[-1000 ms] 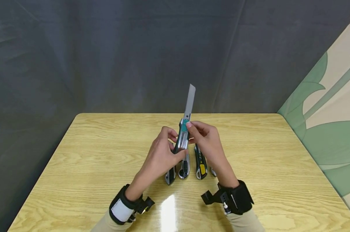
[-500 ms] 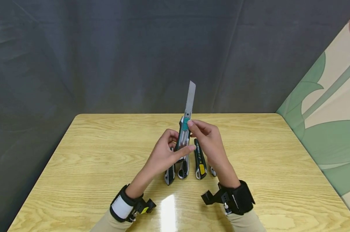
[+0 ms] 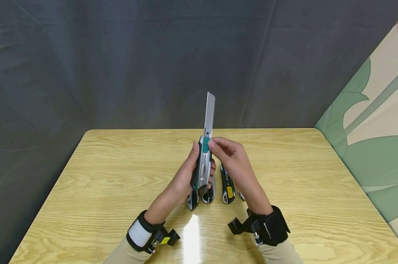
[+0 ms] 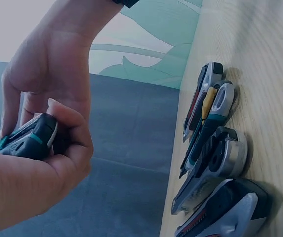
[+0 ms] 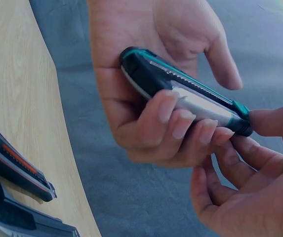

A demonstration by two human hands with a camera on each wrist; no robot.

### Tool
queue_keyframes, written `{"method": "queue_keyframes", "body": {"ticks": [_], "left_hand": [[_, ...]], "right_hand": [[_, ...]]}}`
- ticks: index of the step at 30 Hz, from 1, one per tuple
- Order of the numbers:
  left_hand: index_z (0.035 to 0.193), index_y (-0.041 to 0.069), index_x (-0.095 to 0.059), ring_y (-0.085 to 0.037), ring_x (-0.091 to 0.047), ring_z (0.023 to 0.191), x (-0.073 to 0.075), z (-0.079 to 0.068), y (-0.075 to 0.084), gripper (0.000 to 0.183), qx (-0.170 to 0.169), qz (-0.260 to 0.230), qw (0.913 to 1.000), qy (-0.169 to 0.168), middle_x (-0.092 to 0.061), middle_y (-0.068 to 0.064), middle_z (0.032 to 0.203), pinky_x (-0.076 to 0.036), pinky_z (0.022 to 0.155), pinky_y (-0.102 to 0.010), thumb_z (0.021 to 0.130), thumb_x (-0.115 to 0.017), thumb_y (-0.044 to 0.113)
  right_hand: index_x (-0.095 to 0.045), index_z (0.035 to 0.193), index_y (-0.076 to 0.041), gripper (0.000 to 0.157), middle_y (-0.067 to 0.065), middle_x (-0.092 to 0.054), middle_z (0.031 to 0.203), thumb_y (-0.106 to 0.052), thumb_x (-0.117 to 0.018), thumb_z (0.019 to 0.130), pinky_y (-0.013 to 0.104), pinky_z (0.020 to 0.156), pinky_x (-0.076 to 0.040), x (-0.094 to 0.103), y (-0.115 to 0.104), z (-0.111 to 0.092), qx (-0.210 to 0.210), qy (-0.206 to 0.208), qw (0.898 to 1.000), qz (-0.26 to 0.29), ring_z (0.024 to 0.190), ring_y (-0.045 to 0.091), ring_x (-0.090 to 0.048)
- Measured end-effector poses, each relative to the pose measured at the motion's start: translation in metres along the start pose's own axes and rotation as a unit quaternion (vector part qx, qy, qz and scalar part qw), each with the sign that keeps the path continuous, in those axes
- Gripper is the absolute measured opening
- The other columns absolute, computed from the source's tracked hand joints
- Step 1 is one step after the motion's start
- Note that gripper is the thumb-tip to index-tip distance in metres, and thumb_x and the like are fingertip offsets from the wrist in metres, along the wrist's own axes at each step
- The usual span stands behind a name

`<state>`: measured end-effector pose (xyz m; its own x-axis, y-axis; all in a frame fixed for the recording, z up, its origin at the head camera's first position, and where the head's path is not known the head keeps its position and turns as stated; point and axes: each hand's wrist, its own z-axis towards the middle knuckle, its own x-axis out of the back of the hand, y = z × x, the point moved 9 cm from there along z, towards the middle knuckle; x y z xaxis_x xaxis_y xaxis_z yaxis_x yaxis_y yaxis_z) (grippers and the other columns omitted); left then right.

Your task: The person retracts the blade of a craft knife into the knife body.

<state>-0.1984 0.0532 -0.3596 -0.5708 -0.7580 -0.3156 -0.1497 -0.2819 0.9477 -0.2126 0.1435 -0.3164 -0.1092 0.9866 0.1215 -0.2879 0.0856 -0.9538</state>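
Observation:
A utility knife [image 3: 203, 170] with a silver and black body and a teal slider [image 3: 206, 145] stands upright above the table, its long blade [image 3: 209, 113] extended upward. My left hand [image 3: 183, 176] grips the handle, the thumb along its left side. In the right wrist view the left fingers [image 5: 163, 106] curl round the handle [image 5: 200, 101]. My right hand [image 3: 234, 157] pinches the knife at the slider end, with the thumb on the teal slider. The left wrist view shows the butt of the knife [image 4: 35, 140] between both hands.
Several more utility knives lie side by side below the hands: a grey and black one [image 3: 193, 200], a silver one [image 3: 208, 195], and one with a yellow part [image 3: 228, 187]. Another is mostly hidden behind the right wrist. A dark cloth [image 3: 152, 66] hangs behind the wooden table [image 3: 119, 176].
The left hand has shifted its grip: its thumb crossed the front of the handle and now lies along the left side, fingers wrapped behind. The knife has moved slightly left, the right hand with it.

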Motion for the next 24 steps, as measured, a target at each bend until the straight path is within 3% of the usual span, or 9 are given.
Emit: {"method": "queue_keyframes", "body": {"ticks": [8, 13, 19, 22, 24], "left_hand": [[0.108, 0.002, -0.045, -0.025, -0.047, 0.068, -0.004, 0.001, -0.005, 0.071, 0.000, -0.044, 0.9985, -0.033, -0.047, -0.010, 0.089, -0.048, 0.059, -0.032, 0.094, -0.014, 0.064], [0.104, 0.002, -0.046, -0.026, -0.046, 0.064, -0.005, 0.001, -0.004, 0.071, -0.010, -0.048, 0.9984, -0.029, -0.048, -0.010, 0.085, -0.047, 0.056, -0.031, 0.094, -0.014, 0.065], [0.094, 0.000, -0.047, -0.025, -0.045, 0.060, -0.006, 0.002, -0.009, 0.075, -0.004, -0.041, 0.9989, -0.022, -0.046, -0.011, 0.079, -0.045, 0.051, -0.030, 0.092, -0.013, 0.067], [0.095, 0.000, -0.046, -0.024, -0.045, 0.060, -0.007, 0.003, -0.011, 0.076, -0.001, -0.032, 0.9993, -0.021, -0.046, -0.011, 0.079, -0.045, 0.050, -0.030, 0.092, -0.012, 0.067], [0.095, 0.001, -0.046, -0.024, -0.045, 0.059, -0.006, 0.003, -0.011, 0.075, 0.001, -0.024, 0.9996, -0.016, -0.046, -0.010, 0.079, -0.045, 0.049, -0.030, 0.092, -0.011, 0.067]], "right_hand": [[-0.062, 0.111, -0.010, 0.025, 0.008, -0.061, 0.106, -0.028, -0.052, 0.096, 0.040, 0.090, -0.043, -0.008, -0.003, -0.003, -0.001, -0.023, 1.000, 0.004, 0.094, 0.021, -0.053], [-0.060, 0.109, -0.011, 0.026, 0.010, -0.062, 0.097, -0.031, -0.049, 0.097, 0.036, 0.077, -0.044, -0.015, -0.003, -0.004, -0.001, -0.034, 0.999, 0.025, 0.083, 0.026, -0.052], [-0.061, 0.105, -0.009, 0.030, 0.009, -0.067, 0.094, -0.033, -0.045, 0.099, 0.037, 0.082, -0.045, -0.015, -0.007, -0.005, 0.002, -0.006, 0.999, 0.032, 0.090, 0.025, -0.055], [-0.062, 0.104, -0.006, 0.032, 0.011, -0.068, 0.091, -0.032, -0.045, 0.099, 0.036, 0.079, -0.046, -0.016, -0.014, -0.007, -0.002, 0.004, 0.999, 0.033, 0.087, 0.026, -0.055], [-0.063, 0.102, -0.004, 0.033, 0.014, -0.067, 0.088, -0.031, -0.044, 0.099, 0.034, 0.069, -0.047, -0.018, -0.019, -0.009, -0.007, 0.008, 1.000, 0.027, 0.079, 0.027, -0.055]]}}
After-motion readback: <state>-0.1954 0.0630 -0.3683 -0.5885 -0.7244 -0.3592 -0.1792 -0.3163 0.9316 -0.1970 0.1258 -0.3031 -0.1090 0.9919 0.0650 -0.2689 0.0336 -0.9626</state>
